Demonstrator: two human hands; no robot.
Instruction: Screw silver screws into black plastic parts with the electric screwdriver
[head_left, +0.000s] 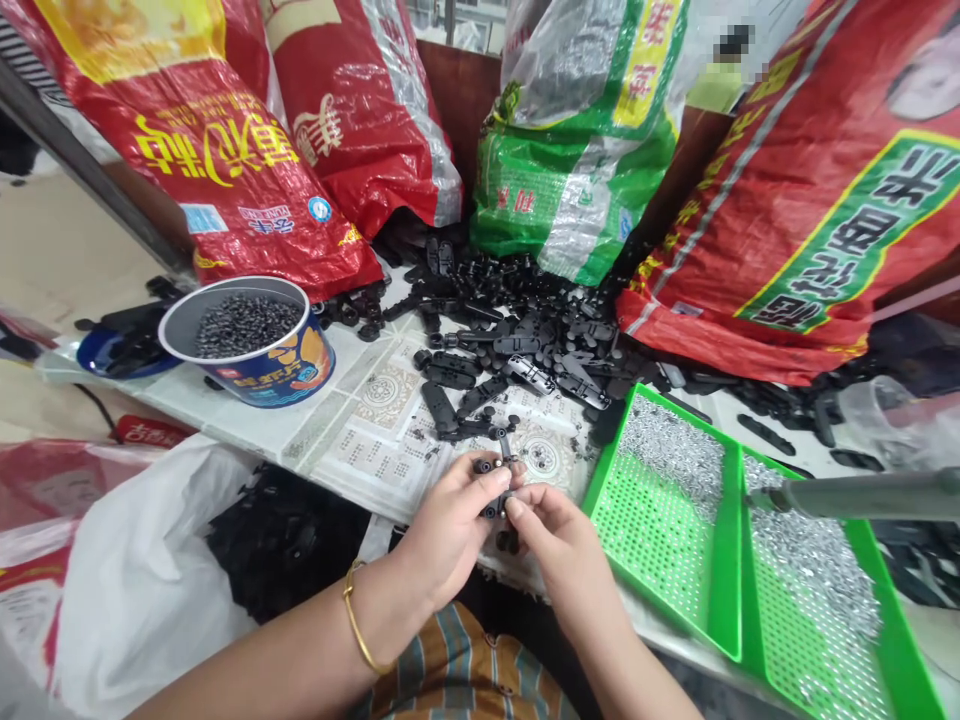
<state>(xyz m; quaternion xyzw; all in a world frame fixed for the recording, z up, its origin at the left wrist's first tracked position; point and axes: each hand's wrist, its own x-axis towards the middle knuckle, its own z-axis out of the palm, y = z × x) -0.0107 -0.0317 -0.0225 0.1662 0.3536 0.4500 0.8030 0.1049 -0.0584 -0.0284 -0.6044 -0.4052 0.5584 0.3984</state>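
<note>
**Small black part pinched between two hands above a crowded worktop**

A small black part (490,510) sits between the fingertips of both hands, just over the near edge of the worktop (360,450). The left hand (450,530) grasps it from the left, thumb laid along its upper side; the right hand (559,540) meets it from the right, thumb and forefinger pinched at its lower end. The fingers cover much of it, so its full shape cannot be told. A gold-coloured bracelet (360,620) circles the left wrist.

The worktop has a pale, patterned covering. Beyond the hands spreads a heap of black pieces (517,330) – long, flat and rounded ones mixed. To the left stands a blue tub (285,375) with small dark pieces (244,325) inside, and next to it a blue dish (112,355). To the right lies a divided green tray (740,570), bits of shiny metal (675,450) in both compartments – a grey rod (877,495) reaches in over it.

Along the back lean two red sacks (262,190), a green-and-white sack (570,180) and another red sack (810,200), all printed. Below the worktop's left edge, a white sack (142,580) gapes beside more black pieces.
</note>
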